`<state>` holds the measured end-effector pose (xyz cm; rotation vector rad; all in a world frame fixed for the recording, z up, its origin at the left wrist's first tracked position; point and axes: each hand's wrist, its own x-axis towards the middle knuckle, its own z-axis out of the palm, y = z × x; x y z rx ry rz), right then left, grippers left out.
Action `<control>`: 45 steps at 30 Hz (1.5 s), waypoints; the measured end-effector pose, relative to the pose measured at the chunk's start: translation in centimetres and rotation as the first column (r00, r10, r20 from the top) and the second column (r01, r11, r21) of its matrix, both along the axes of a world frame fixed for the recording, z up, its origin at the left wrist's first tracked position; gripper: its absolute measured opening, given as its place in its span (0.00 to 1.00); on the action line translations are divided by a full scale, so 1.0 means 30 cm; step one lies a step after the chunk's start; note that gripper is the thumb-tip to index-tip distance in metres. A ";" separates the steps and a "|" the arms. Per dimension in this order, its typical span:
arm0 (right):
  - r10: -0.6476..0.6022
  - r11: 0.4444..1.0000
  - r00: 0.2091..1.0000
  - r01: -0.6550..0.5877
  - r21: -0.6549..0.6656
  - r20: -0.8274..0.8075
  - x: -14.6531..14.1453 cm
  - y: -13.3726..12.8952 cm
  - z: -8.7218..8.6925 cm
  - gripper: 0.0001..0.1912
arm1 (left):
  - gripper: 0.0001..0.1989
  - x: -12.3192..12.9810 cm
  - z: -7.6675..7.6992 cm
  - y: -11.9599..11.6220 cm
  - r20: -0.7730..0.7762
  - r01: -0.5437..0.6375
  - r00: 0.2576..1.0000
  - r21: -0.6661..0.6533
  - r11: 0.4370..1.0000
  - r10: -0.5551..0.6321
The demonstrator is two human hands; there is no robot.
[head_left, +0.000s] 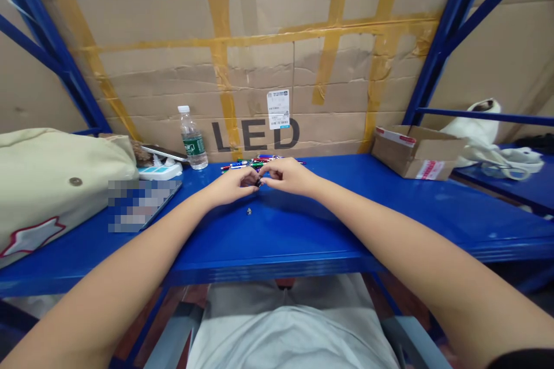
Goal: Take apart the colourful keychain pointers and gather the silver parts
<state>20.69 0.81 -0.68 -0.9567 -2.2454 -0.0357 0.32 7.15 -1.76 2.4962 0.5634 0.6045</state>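
Observation:
My left hand (234, 185) and my right hand (289, 176) meet above the blue shelf, fingertips pinched together. Between them is a small dark piece (258, 183), mostly covered by the fingers; its kind cannot be made out. A tiny shiny metal part (249, 211) lies on the shelf just in front of my hands. Right behind the fingers is a loose pile of coloured pens (236, 165), in red, blue and green, partly hidden by my hands.
On the left are a cream bag (64, 184), a phone-like flat device (162, 202), a white power strip (161, 171) and a water bottle (193, 141). A small open cardboard box (415, 153) stands at right. Taped cardboard (173, 75) walls off the back.

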 end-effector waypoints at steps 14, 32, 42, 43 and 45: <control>-0.328 0.934 0.934 0.343 -0.096 0.140 0.118 0.074 -0.018 0.11 | 0.11 -0.008 0.000 0.011 -0.029 -0.054 0.998 -0.006 0.999 0.054; -0.330 0.881 0.905 0.397 -0.256 0.269 0.169 0.113 -0.054 0.06 | 0.11 -0.010 -0.001 0.012 -0.102 -0.072 0.992 0.054 0.996 0.077; 0.020 0.999 0.999 -0.021 -0.030 -0.031 0.021 0.009 0.005 0.07 | 0.12 -0.003 -0.005 0.014 -0.047 -0.009 0.999 0.000 1.000 0.009; 0.027 0.999 0.999 -0.028 -0.022 -0.021 0.012 0.005 0.005 0.07 | 0.12 -0.003 -0.005 0.012 -0.037 -0.005 0.999 0.000 1.000 0.005; 0.024 1.000 1.000 -0.024 -0.018 -0.008 0.004 0.003 0.001 0.08 | 0.11 -0.002 -0.004 0.009 -0.029 -0.008 1.000 0.004 1.000 0.008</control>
